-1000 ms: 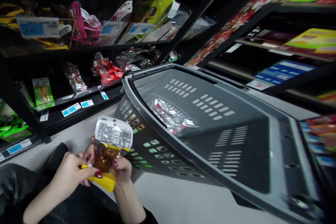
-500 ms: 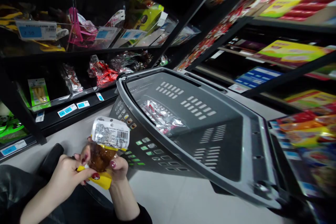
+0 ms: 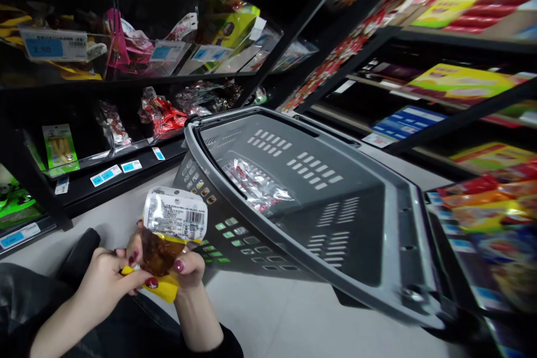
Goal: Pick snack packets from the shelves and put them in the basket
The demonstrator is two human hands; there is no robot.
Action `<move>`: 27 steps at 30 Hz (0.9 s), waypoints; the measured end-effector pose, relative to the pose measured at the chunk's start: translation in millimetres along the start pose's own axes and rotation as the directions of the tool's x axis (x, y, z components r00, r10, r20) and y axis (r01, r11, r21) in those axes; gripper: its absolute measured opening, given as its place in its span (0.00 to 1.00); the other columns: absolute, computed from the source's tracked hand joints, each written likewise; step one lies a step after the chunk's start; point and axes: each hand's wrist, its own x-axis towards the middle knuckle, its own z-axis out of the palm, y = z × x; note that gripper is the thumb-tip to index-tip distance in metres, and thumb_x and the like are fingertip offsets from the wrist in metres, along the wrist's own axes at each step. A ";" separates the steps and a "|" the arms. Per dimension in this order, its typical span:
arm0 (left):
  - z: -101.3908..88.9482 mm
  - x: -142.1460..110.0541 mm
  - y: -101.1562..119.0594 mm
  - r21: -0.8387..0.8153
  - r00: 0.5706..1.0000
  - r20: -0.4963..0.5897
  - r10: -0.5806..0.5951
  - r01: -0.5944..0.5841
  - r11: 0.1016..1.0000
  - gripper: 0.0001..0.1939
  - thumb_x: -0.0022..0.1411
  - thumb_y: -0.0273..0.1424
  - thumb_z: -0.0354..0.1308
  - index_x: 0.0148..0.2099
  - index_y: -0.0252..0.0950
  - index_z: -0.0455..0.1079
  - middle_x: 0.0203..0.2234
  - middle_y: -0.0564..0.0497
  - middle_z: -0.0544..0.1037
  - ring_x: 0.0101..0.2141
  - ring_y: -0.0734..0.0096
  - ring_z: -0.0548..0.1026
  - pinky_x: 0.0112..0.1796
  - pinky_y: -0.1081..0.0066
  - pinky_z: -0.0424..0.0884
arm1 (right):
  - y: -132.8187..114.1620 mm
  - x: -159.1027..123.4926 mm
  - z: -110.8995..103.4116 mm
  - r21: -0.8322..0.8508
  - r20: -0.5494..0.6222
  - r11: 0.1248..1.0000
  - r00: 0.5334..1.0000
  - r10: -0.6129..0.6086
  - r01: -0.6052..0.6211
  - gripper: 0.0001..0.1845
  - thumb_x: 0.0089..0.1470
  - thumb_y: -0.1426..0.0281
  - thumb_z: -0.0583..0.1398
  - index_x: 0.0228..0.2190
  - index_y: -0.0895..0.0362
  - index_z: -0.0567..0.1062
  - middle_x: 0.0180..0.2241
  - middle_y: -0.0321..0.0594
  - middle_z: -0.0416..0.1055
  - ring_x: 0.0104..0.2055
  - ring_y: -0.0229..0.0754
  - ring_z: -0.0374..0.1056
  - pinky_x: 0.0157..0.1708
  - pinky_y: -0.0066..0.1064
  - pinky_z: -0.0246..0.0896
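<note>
Between my two hands is a small snack packet (image 3: 161, 254), with brown food showing through clear plastic, a yellow lower edge and a white label flap with print and a barcode facing up. My left hand (image 3: 107, 274) pinches its lower left edge between thumb and fingers. Closed on the packet's right side is my right hand (image 3: 191, 271), its thumb over the front and other fingers partly hidden behind. Just beyond them stands a grey shopping basket (image 3: 289, 246), tilted in view. Inside it lie clear, shiny packets (image 3: 258, 187) with red and white marks.
Black shelves (image 3: 104, 179) on the left hold bagged snacks, with blue-and-white price tags (image 3: 54, 46) along their edges. A green packet (image 3: 61, 148) stands on the lower shelf. Farther right, shelves carry yellow boxes (image 3: 465, 85) and blurred colourful packs (image 3: 495, 218). Pale floor (image 3: 268, 313) lies under the basket.
The view has shifted very slightly, so shelves and basket sit a little farther left. Both hands keep the same hold on the snack packet.
</note>
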 end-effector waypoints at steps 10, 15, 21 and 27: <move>2.9 -1.8 -6.6 0.002 1.000 -0.003 0.026 -0.026 1.000 0.14 0.53 0.34 0.59 0.18 0.35 0.73 0.12 0.54 0.76 0.15 0.73 0.73 0.22 0.77 0.70 | 0.7 -0.9 -2.2 -0.028 -0.065 0.998 0.996 -0.066 0.064 0.31 0.22 0.69 0.54 0.36 0.60 0.72 0.36 0.51 0.73 0.32 0.51 0.69 0.27 0.46 0.66; 2.1 -1.6 -4.1 0.087 0.996 -0.022 0.092 -0.090 0.992 0.14 0.53 0.34 0.59 0.17 0.37 0.73 0.12 0.55 0.75 0.17 0.73 0.74 0.26 0.76 0.70 | -2.2 -2.6 1.5 -0.027 -0.072 0.996 0.994 -0.081 0.079 0.31 0.22 0.71 0.52 0.36 0.60 0.73 0.36 0.51 0.73 0.33 0.52 0.70 0.29 0.46 0.66; 3.4 -3.5 -4.7 0.198 0.975 -0.078 0.207 -0.189 0.962 0.14 0.51 0.33 0.62 0.15 0.37 0.72 0.10 0.55 0.74 0.16 0.74 0.73 0.24 0.77 0.69 | -4.3 -3.4 0.1 -0.089 -0.041 0.995 0.998 -0.037 0.033 0.30 0.24 0.65 0.59 0.36 0.61 0.73 0.38 0.53 0.73 0.36 0.55 0.70 0.33 0.48 0.65; 6.4 -6.0 -4.5 0.227 0.931 -0.139 0.336 -0.300 0.926 0.14 0.50 0.33 0.63 0.16 0.36 0.72 0.10 0.56 0.72 0.14 0.77 0.70 0.19 0.79 0.67 | -4.7 -6.6 -3.9 -0.159 -0.086 0.987 0.996 -0.019 0.005 0.33 0.23 0.60 0.61 0.36 0.62 0.73 0.37 0.54 0.73 0.41 0.58 0.69 0.38 0.48 0.64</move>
